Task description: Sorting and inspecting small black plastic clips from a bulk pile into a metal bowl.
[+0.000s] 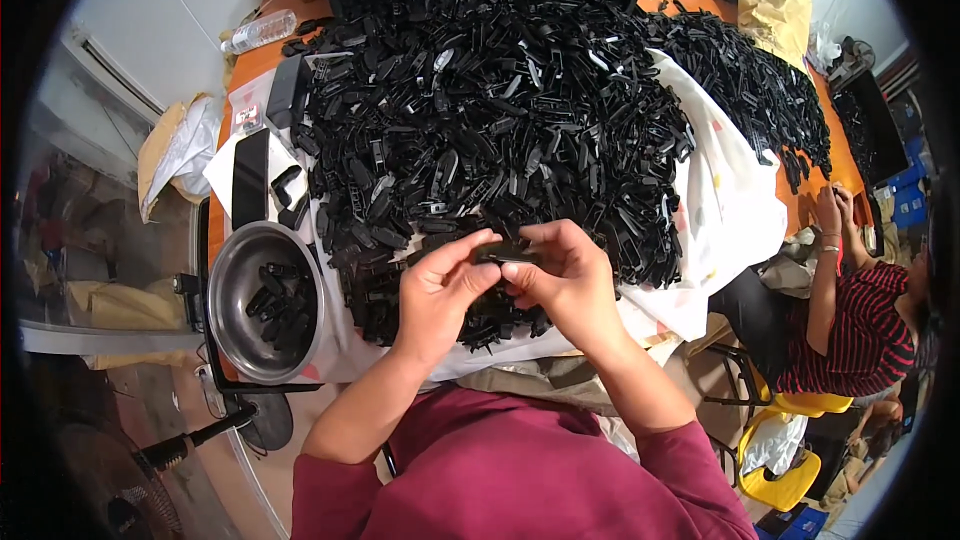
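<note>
Between my two hands, just over the near side of a big heap of black plastic parts (pixel 470 130), is one small, elongated black plastic part (pixel 505 252). My left hand (pixel 447 280) pinches its left end with thumb and fingers. On the other end, my right hand (pixel 565 275) grips it the same way, thumb in front. The fingers hide much of the part, so its exact kind does not show. To the left of my hands, a round metal bowl (pixel 225 315) holds several similar black pieces (pixel 280 305).
A dark phone-like slab (pixel 250 177) lies behind the bowl. A plastic bottle (pixel 260 32) rests at the far left. White cloth (pixel 735 210) lies under the heap's right side. At right, another person (pixel 850 310) sits by a second pile of black parts (pixel 745 75).
</note>
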The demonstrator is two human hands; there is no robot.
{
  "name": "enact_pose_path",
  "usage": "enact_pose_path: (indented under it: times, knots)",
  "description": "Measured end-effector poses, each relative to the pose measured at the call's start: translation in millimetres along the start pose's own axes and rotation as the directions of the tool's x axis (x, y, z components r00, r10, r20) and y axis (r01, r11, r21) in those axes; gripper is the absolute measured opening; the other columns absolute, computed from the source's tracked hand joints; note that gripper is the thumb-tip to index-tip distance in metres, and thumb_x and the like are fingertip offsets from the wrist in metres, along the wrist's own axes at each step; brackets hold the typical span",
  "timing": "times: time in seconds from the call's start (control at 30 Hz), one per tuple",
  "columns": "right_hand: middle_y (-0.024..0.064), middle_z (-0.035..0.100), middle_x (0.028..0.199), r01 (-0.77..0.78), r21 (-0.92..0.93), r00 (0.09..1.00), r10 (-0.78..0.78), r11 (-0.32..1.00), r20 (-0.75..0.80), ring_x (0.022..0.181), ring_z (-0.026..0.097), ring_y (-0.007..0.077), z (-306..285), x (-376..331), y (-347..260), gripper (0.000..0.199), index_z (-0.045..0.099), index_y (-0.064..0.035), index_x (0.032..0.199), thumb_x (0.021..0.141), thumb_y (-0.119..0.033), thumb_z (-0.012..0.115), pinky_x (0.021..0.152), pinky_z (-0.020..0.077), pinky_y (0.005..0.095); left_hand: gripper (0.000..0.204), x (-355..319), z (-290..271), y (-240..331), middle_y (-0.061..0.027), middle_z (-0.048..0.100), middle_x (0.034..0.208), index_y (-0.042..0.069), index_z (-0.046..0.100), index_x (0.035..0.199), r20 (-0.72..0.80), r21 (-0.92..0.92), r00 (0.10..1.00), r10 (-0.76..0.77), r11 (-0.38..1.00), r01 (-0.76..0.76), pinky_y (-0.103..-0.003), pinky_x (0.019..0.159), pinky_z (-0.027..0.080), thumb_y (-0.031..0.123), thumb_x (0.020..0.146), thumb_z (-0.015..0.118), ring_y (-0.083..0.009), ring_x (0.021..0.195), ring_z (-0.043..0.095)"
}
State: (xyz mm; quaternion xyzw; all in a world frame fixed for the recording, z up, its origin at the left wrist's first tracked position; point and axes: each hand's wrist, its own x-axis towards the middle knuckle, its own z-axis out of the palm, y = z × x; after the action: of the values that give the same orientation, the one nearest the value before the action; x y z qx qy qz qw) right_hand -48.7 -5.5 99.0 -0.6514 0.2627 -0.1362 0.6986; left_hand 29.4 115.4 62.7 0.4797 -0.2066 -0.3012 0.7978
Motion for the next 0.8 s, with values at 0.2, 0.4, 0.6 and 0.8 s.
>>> enact_pose_path:
  times: [0.2, 0.4, 0.6, 0.8]
  knots:
    - [0.0026, 0.06, 0.071, 0.245, -0.387, 0.96, -0.165, 0.889, 0.228, 0.062, 0.056, 0.0057, -4, 9, 7, 0.015, 0.06, 0.0017, 0.087, 0.079, -0.01, 0.066, 0.052, 0.0462, 0.0211, 0.028, 0, -26, 10, -0.0117, 0.062, 0.1, -0.004, 0.055, 0.11, -0.003, 0.015, 0.994, -0.108, 0.994, 0.108, -0.028, 0.085, 0.045, 0.01, 0.086, 0.057, -0.0169, 0.091, 0.059]
    - [0.0089, 0.059, 0.1, 0.52, -0.661, 0.854, -0.313, 0.541, 0.415, 0.082, 0.059, 0.0205, -10, 44, 11, 0.023, 0.065, -0.0087, 0.098, 0.075, -0.011, 0.066, 0.067, 0.0491, 0.0295, 0.015, 5, -68, 25, -0.0071, 0.059, 0.087, -0.001, 0.057, 0.099, -0.502, 0.163, 0.86, 0.094, 0.987, -0.013, -0.02, 0.059, 0.043, 0.004, 0.087, 0.049, -0.011, 0.073, 0.056]
    - [0.0046, 0.055, 0.107, 0.648, -0.762, 0.708, -0.37, 0.003, 0.601, 0.09, 0.049, 0.0236, 11, 49, 19, 0.017, 0.064, -0.0112, 0.083, 0.066, -0.01, 0.062, 0.073, 0.046, 0.0346, 0.015, -11, -54, 18, -0.0009, 0.057, 0.088, 0.011, 0.067, 0.083, 0.228, 0.974, 0.971, 0.071, -0.027, -0.227, -0.031, 0.066, 0.048, 0.014, 0.069, 0.068, -0.0213, 0.077, 0.059]
    - [0.0068, 0.061, 0.083, 0.675, -0.716, 0.676, -0.537, 0.176, 0.505, 0.072, 0.055, 0.0224, -2, 52, 23, 0.012, 0.058, -0.0056, 0.08, 0.07, -0.006, 0.064, 0.064, 0.0471, 0.032, 0.015, 1, -48, 11, -0.0025, 0.059, 0.087, 0.008, 0.065, 0.082, 0.263, 0.94, 0.964, -0.048, -0.215, -0.267, -0.034, 0.066, 0.048, 0.014, 0.069, 0.068, -0.0239, 0.077, 0.059]
